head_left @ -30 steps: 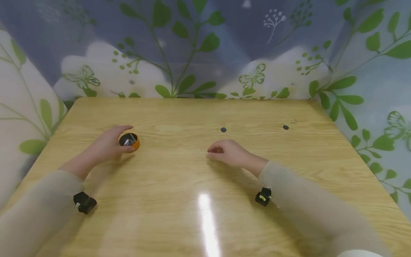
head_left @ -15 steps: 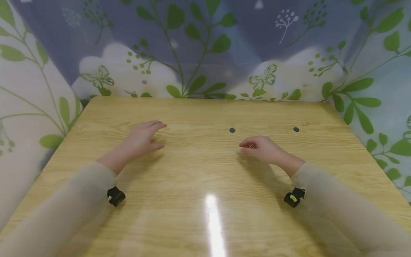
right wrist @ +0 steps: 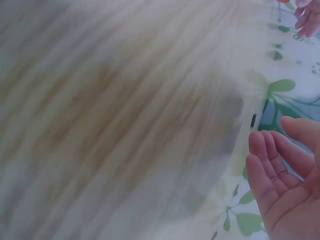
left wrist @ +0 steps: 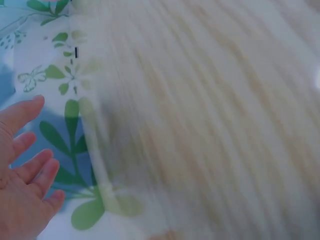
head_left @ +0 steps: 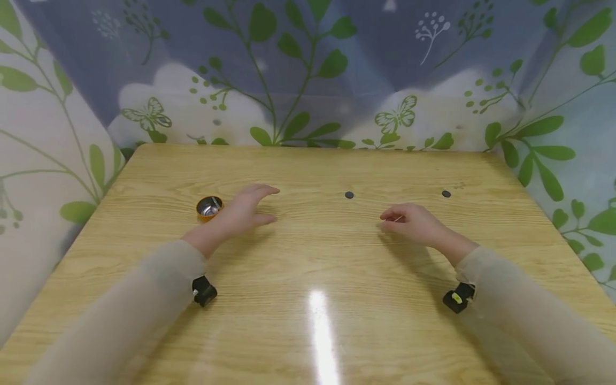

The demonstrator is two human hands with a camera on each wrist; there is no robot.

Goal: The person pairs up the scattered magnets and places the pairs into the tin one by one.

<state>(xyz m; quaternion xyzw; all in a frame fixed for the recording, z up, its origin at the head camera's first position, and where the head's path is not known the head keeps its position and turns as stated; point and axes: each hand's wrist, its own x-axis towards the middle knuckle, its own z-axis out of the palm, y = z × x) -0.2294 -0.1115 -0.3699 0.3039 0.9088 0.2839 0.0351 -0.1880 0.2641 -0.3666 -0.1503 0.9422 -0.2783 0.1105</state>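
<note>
My left hand (head_left: pixel 240 211) hovers over the table just right of a small orange cup (head_left: pixel 204 216), with thumb and fingers spread and nothing between them. The cup has a dark, shiny inside; my wrist overlaps its right edge in the head view. In the left wrist view the same hand (left wrist: pixel 27 175) shows an empty palm. My right hand (head_left: pixel 409 222) hangs above the table at the right, fingers loosely bent. Its palm (right wrist: pixel 287 195) holds nothing in the right wrist view. Beyond it lie two flat dark discs, one left (head_left: pixel 349 195) and one right (head_left: pixel 446 194).
The wooden table (head_left: pixel 308 251) ends at the back against a leaf-patterned cloth (head_left: pixel 308 69), which also hangs on both sides. A black wrist camera (head_left: pixel 204 291) sits below the left sleeve, another camera (head_left: pixel 459 298) below the right. A light reflection streaks the tabletop.
My left hand has come away from around the cup and moved right, leaving the cup in sight. My right hand has drifted right. The discs rest where they were; the head view has shifted.
</note>
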